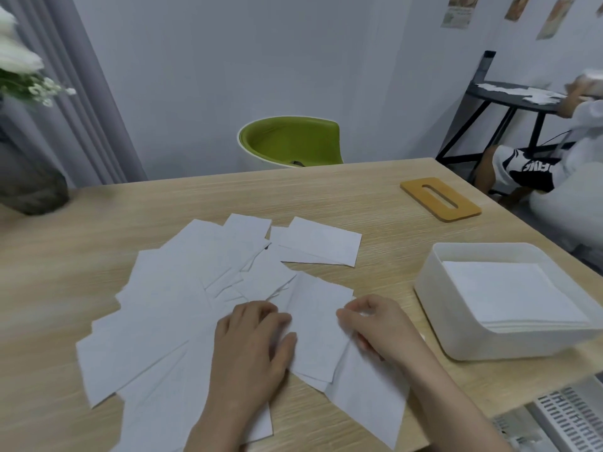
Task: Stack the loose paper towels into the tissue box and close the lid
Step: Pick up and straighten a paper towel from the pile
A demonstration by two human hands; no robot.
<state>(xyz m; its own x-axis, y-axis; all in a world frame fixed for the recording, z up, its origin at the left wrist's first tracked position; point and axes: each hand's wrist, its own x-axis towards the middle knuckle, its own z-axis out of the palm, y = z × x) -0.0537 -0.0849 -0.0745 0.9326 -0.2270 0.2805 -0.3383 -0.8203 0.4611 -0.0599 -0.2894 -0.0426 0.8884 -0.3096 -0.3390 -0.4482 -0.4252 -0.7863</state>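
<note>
Several loose white paper towels (pixel 182 305) lie fanned out over the wooden table (pixel 375 197). My left hand (pixel 254 347) rests on the sheets near the middle, fingers curled on one towel (pixel 313 321). My right hand (pixel 375 324) pinches the right edge of that same towel. The white tissue box (pixel 434 301) stands open at the right, with a neat stack of towels (pixel 509 295) inside. Its wooden lid (pixel 440 199) with an oval slot lies flat on the table behind the box.
A grey vase (pixel 29 187) with white flowers stands at the table's far left. A green chair (pixel 290 141) sits behind the table. Another person (pixel 554 164) sits at the far right beside a black side table (pixel 509 99).
</note>
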